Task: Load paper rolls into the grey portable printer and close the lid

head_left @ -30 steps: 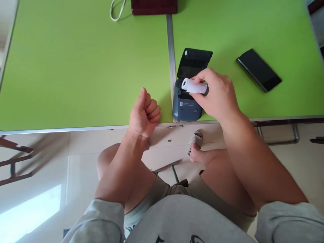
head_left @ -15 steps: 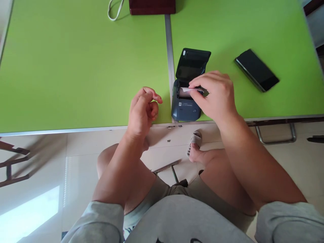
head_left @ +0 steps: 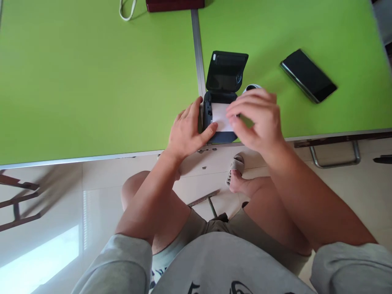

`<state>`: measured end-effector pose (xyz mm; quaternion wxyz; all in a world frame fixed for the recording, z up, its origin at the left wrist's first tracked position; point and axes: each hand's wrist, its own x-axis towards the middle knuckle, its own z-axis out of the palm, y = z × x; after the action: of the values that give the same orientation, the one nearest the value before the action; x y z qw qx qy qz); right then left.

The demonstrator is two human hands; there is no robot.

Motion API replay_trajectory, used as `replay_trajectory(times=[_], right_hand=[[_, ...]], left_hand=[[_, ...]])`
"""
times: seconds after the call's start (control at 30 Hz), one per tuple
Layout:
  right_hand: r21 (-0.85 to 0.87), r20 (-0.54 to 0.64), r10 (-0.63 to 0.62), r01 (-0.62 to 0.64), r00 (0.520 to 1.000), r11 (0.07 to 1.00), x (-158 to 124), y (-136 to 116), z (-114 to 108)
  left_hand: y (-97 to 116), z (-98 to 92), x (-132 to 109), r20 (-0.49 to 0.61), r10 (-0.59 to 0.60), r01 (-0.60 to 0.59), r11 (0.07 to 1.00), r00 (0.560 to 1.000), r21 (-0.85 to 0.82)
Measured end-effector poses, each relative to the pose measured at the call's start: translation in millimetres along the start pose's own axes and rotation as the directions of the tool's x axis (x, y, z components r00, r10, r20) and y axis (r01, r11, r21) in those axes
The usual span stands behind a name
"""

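A dark portable label printer (head_left: 206,116) stands at the front edge of the green table, its lid (head_left: 225,71) tipped back. White paper (head_left: 219,114) lies out of its compartment, over the front of the body. My left hand (head_left: 191,128) holds the printer at its left side, fingers along the wall and thumb on top at the paper's lower left edge. Over the printer's right side is my right hand (head_left: 260,116), slightly blurred, its fingers curved and a little apart at the paper's right edge. It covers part of the paper and body.
Behind my right hand shows a white ring-shaped thing (head_left: 251,87), partly hidden. A black phone (head_left: 309,75) lies to the right on the green table (head_left: 92,90). A dark red box (head_left: 174,4) and a white cord loop (head_left: 128,12) are at the far edge of view.
My left hand has moved right and taken hold of the printer's side. The paper, earlier pinched in my right hand above the compartment, now lies down over the printer's front.
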<state>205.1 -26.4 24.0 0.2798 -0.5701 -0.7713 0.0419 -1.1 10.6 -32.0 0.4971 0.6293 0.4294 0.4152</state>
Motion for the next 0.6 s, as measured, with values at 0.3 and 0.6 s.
replay_trajectory(times=[0.3,0.6], right_hand=[[0.139,-0.089,0.089,-0.077,0.992,0.987,42.8,25.1,-3.8],[0.205,-0.244,0.33,-0.284,0.912,0.937,12.6,5.8,-0.3]], left_hand=[[-4.3,-5.0,-2.3,0.119,0.102,-0.131,0.954,0.988,0.268],[0.8,-3.6,-4.5,0.195,0.103,-0.176,0.899,0.975,0.401]])
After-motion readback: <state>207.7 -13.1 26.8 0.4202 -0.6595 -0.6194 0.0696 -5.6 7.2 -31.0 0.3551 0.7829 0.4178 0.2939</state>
